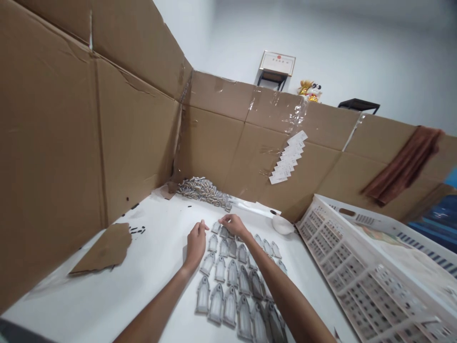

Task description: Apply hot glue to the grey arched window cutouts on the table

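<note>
Several rows of grey, bottle-shaped flat pieces (216, 303) with pointed tops lie on the white tabletop (160, 281). At the far left end of these rows, my right hand (233, 225) reaches over with its fingertips pinched together beside a small grey piece (216, 227). What the fingertips hold, if anything, is too small to make out. My left hand (196, 243) is just left of the rows, its fingers curled in and the thumb up. Its palm side is hidden, so any content does not show. My right forearm covers part of the rows.
A heap of small metallic cylinders (207, 192) lies in the back corner against the cardboard walls (217, 138). A torn cardboard piece (103, 250) is at left, near small dark bits (137, 229). At right are a white bowl (283, 225) and a white plastic crate (339, 252).
</note>
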A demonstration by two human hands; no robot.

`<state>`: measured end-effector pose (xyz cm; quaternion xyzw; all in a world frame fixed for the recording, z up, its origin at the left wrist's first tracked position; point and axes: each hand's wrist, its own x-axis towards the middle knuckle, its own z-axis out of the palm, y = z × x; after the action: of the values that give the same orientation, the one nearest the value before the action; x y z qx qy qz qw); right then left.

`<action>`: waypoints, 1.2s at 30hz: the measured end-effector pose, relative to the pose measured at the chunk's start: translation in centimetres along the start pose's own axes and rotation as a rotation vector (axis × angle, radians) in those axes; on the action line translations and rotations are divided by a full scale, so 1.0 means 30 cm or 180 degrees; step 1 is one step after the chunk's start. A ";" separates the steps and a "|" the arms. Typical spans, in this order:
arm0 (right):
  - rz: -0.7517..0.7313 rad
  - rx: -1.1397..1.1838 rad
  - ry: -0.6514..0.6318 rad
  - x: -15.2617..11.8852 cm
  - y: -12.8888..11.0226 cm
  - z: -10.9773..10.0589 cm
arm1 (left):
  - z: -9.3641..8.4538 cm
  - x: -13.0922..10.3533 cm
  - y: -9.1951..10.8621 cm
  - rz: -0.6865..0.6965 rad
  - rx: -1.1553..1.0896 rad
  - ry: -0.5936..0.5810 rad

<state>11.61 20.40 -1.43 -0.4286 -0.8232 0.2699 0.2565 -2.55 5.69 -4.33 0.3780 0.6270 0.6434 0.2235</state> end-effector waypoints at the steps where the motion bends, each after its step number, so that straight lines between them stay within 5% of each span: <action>1: -0.0023 -0.0022 -0.0018 0.003 0.003 0.006 | 0.000 -0.001 0.000 0.0000 0.0006 -0.0001; 21: 0.0031 -0.0718 -0.0248 0.002 0.011 -0.005 | 0.005 -0.008 0.003 -0.0058 0.0085 -0.0063; 36: -0.0476 -0.1614 -0.0356 -0.166 -0.039 -0.012 | 0.009 -0.003 0.000 0.0059 0.0106 -0.0007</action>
<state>13.67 15.72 -1.34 -0.4016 -0.9067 0.0587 0.1143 -2.27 5.79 -4.36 0.3882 0.6339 0.6345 0.2118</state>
